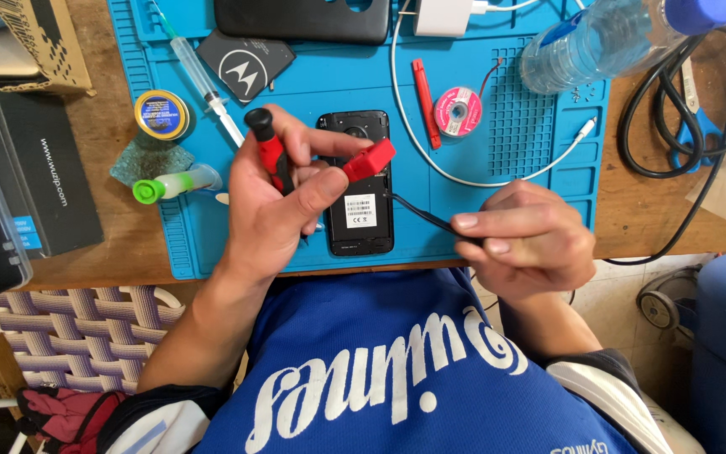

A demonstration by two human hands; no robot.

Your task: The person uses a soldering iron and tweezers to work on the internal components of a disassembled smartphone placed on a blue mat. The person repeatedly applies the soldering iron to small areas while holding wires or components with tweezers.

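The left hand (pixel 275 197) is gripping a red-and-black screwdriver (pixel 267 150), fingers wrapped tight round its handle, while its thumb and forefinger are pinching a red clip (pixel 370 160) just above the phone (pixel 360 189). The phone is lying open-backed on the blue mat (pixel 506 181), near the mat's front edge, between the two hands and partly under the left one.

The right hand (pixel 524 240) is closing finger and thumb on a black wire (pixel 422 215), which is running left to the phone's right edge.

Farther back on the mat, a battery (pixel 245 65) and a syringe (pixel 199 77) are lying side by side, with a round tin (pixel 161 114) at the mat's left edge and a green-capped tube (pixel 174 183) below it. A red stick (pixel 425 102) is sitting just beside a pink wick spool (pixel 457 110), inside the loop of a white cable (pixel 497 181). A water bottle (pixel 598 42) is lying across the mat's far right corner, and black cables (pixel 691 109) are coiling on the wooden table (pixel 632 202) beyond.
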